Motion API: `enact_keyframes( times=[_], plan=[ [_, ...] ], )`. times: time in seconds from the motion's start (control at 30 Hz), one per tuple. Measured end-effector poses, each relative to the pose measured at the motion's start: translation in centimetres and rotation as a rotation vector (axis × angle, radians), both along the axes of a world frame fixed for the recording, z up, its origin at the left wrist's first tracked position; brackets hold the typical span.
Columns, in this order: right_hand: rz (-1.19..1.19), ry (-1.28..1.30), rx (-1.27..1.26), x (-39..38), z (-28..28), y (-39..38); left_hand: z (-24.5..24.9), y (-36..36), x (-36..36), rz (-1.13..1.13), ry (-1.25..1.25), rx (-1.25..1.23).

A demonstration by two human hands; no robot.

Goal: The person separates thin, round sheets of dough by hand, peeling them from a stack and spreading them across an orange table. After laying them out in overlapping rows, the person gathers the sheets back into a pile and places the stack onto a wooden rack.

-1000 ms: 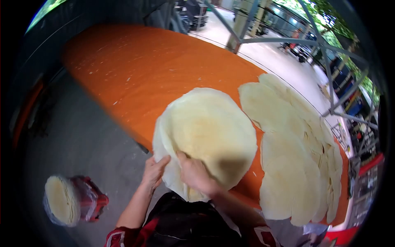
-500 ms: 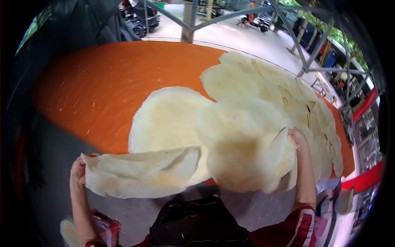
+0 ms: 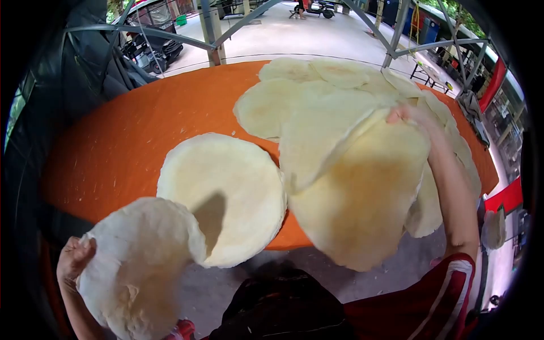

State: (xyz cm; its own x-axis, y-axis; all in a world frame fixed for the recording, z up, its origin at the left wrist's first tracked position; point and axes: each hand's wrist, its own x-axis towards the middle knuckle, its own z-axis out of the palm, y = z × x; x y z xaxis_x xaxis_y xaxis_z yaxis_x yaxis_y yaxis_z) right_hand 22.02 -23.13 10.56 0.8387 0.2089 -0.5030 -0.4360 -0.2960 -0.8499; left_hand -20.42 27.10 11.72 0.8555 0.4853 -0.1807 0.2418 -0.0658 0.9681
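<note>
At the lower left, my left hand point(image 3: 76, 259) is closed on the edge of a large thin flatbread point(image 3: 133, 255), which hangs off the table's near side. To its right lies a round stack of flatbreads point(image 3: 238, 170), partly shadowed. My right hand point(image 3: 401, 114) grips the far edge of another flatbread point(image 3: 362, 204), its browned face toward me and its lower end sagging over the near table edge. Behind it, many overlapping flatbreads point(image 3: 334, 107) cover the right side of the table.
An orange cloth point(image 3: 124, 147) covers the curved table. Metal frame bars point(image 3: 212, 34) stand behind it, with a paved yard point(image 3: 272, 37) and a parked scooter point(image 3: 323, 11) beyond. A dark tarp point(image 3: 68, 85) hangs at the left.
My left hand has moved left and down, drawing its flatbread off the stack. My right hand has gone up and away, lifting the far edge of its flatbread. The view has shifted.
</note>
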Motion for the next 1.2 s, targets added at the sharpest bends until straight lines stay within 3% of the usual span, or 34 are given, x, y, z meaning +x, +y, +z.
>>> enact_keyframes(
  times=[0.07, 0.13, 0.17, 0.2, 0.23, 0.27, 0.37, 0.5, 0.6, 0.67, 0.7, 0.73, 0.77, 0.8, 0.83, 0.87, 0.93, 0.97, 1.0, 1.07, 1.13, 1.17, 1.2],
  plan=[
    [-0.029, -0.151, 0.018, -0.2, -4.3, -5.3, 1.6, -0.8, 0.9, 0.053, -0.104, -0.013],
    [0.009, -0.462, -0.067, -2.2, -12.2, -10.0, 2.6, -2.4, 2.9, 0.207, -0.124, 0.049],
    [-0.007, -0.524, -0.111, -3.7, -16.6, -11.7, 2.9, -1.3, 3.7, 0.065, -0.200, 0.056],
    [-0.072, -0.374, -0.060, -3.7, -21.0, -13.1, 3.4, -3.7, 6.0, 0.050, -0.259, 0.018],
    [-0.180, 0.030, 0.066, -1.3, -27.7, -15.4, 4.1, -6.6, 8.8, 0.033, -0.316, -0.018],
    [-0.285, 0.139, 0.294, -2.8, -29.2, -15.4, 4.5, -7.8, 11.0, 0.013, -0.299, 0.014],
    [-0.253, 0.026, 0.200, -3.1, -30.4, -16.3, 5.2, -11.4, 18.3, -0.105, -0.340, -0.089],
    [-0.193, -0.134, 0.054, -2.8, -30.8, -17.0, 8.3, -20.2, 26.7, -0.374, -0.336, -0.498],
    [-0.184, -0.208, -0.016, -4.5, -28.5, -16.7, 7.7, -19.5, 31.5, -0.520, -0.287, -0.634],
    [-0.173, -0.511, -0.592, -5.2, -28.8, -16.4, 4.0, -17.6, 34.9, -0.496, -0.237, -0.697],
    [-0.160, -0.656, -0.885, -5.5, -28.9, -16.3, 1.3, -17.5, 36.3, -0.335, -0.256, -0.590],
    [-0.190, -0.925, -0.792, -5.6, -28.1, -15.3, -1.7, -17.7, 37.0, -0.351, -0.234, -0.532],
    [-0.213, -1.186, -0.689, -5.8, -26.8, -13.4, -5.0, -18.7, 37.5, -0.313, -0.250, -0.318],
    [-0.231, -1.443, -0.572, -6.1, -26.1, -11.5, -9.3, -16.4, 37.9, -0.287, -0.138, -0.399],
    [-0.140, -1.108, -0.384, -6.5, -26.4, -9.9, -12.3, -14.9, 36.9, -0.335, -0.022, -0.404],
    [0.090, -0.972, -0.610, -7.6, -23.0, -7.0, -13.9, -15.1, 35.2, -0.092, 0.010, -0.299],
    [0.263, -0.983, -0.481, -9.6, -24.1, -2.2, -16.2, -13.0, 31.0, 0.077, -0.086, 0.009],
    [0.301, -1.074, -0.605, -10.9, -23.8, 0.4, -17.4, -11.2, 28.5, 0.171, -0.139, 0.266],
    [0.437, -0.667, -0.592, -11.4, -21.6, 3.0, -19.0, -9.1, 25.5, 0.254, -0.182, 0.525],
    [0.376, -0.862, -0.490, -10.8, -25.1, 6.6, -22.4, -5.6, 18.9, 0.556, -0.112, 0.710],
    [0.354, -0.936, -0.496, -10.7, -26.5, 9.7, -27.6, -1.4, 11.9, 0.746, 0.140, 0.637],
    [0.372, -0.912, -0.562, -10.7, -26.4, 11.1, -28.2, -1.7, 9.5, 0.672, 0.179, 0.722],
    [0.388, -0.889, -0.630, -10.7, -26.3, 12.1, -29.3, -2.1, 8.3, 0.777, 0.366, 0.478]
  ],
)
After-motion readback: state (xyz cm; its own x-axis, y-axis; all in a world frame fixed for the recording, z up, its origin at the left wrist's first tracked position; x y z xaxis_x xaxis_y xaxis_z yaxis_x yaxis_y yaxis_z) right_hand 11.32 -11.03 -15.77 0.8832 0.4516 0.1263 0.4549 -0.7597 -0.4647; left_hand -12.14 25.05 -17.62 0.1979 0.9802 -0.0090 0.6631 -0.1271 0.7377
